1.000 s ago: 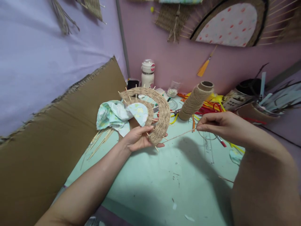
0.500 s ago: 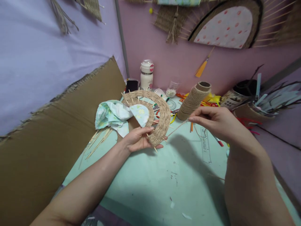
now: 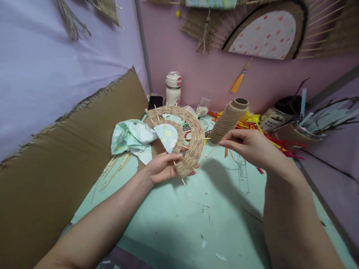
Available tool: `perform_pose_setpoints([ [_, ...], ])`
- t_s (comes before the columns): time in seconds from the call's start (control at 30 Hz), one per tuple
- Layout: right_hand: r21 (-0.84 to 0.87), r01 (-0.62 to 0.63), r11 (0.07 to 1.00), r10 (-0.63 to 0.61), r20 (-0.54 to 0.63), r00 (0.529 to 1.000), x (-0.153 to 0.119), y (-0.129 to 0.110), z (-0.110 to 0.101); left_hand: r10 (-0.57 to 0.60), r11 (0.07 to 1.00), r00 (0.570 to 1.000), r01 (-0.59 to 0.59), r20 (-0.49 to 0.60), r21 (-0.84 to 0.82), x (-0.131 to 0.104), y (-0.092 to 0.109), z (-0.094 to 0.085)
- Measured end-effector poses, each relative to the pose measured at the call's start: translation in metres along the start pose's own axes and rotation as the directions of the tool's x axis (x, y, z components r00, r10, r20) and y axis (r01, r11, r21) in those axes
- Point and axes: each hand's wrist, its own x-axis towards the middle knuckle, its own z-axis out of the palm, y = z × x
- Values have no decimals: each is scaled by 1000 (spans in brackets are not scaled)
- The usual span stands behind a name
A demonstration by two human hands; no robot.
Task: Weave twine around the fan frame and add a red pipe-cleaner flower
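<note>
My left hand (image 3: 165, 166) grips the lower end of a half-round woven twine piece (image 3: 198, 136), thumb in front and fingers behind. Thin wooden sticks poke out around its rim, and a floral cloth half-circle (image 3: 167, 137) fills its inner part. Thumb and fingers of my right hand (image 3: 238, 144) pinch a strand of twine (image 3: 210, 153) that runs to the lower edge of the woven piece. Just behind the right hand stands a cone of twine (image 3: 230, 118), its lower part partly covered by the fingers.
A crumpled floral cloth (image 3: 130, 136) and loose wooden sticks (image 3: 117, 170) lie at the left, beside a cardboard panel (image 3: 84, 149). Behind are a white bottle (image 3: 173, 89), a phone (image 3: 155, 101) and a cup of beads (image 3: 203, 108). A clear ruler (image 3: 243, 177) lies at the right.
My right hand has shifted slightly left, still pinching the twine. The woven piece has tilted a little in my left hand. The whole view has moved slightly.
</note>
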Motion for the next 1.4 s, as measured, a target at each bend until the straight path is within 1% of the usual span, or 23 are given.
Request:
perform_pose_setpoints([
  [0.1,-31,1,1000,-1,0,1000,1,-3,4,33,999,999,-33,-29,-2,1,-1,1],
  [0.23,-78,2,997,-2,5,1000,2,-8,8,28,1000,998,-28,-53,7,2,-2,1],
  [0.33,-96,8,995,-7,17,1000,2,-12,9,40,999,994,-39,-98,6,3,-3,-1],
  [0.47,-92,4,996,-4,0,1000,1,-14,8,41,999,988,-39,-148,19,4,-3,-4],
  [0.67,-87,17,996,-15,18,1000,1,-16,10,44,995,989,-31,-142,90,2,-3,-3],
  [0.8,-74,70,995,-69,19,997,1,-18,11,49,992,988,-32,-145,119,2,-4,-4],
  [0.97,-46,144,989,-144,5,990,-2,-21,10,47,994,981,-29,-186,102,3,-3,-3],
  [1.03,-47,162,986,-162,2,987,-2,-22,9,49,995,981,-30,-186,100,3,-3,-3],
  [1.2,-64,157,986,-155,40,987,-3,-19,5,38,995,984,-21,-172,100,3,-4,-2],
  [1.3,-85,148,985,-144,53,988,-4,-18,3,37,994,982,-17,-184,110,3,-4,-2],
  [1.4,-99,174,980,-171,42,984,-5,-20,4,34,990,978,-4,-207,143,3,-4,-2],
])
